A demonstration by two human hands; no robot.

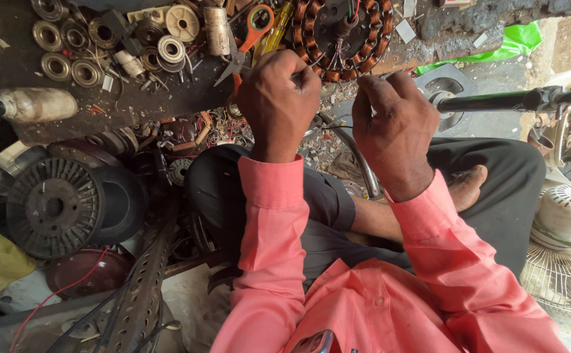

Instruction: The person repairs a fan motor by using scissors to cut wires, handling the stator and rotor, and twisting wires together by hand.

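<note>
Pink shirt sleeves nearest us, both our forearms reaching up toward round copper-wound motor stator (343, 36). Our left hand (277, 104) closed in fist just below stator's left edge; what it grips, we cannot tell. Our right hand (393, 127) just below stator's right edge, fingertips pinched together on thin wire. Orange-handled scissors (249, 38) just left of stator. Steel ball bearings (70, 52) in cluster well left of stator. Dark ribbed metal motor disc (53, 208) far down-left of stator.
</note>
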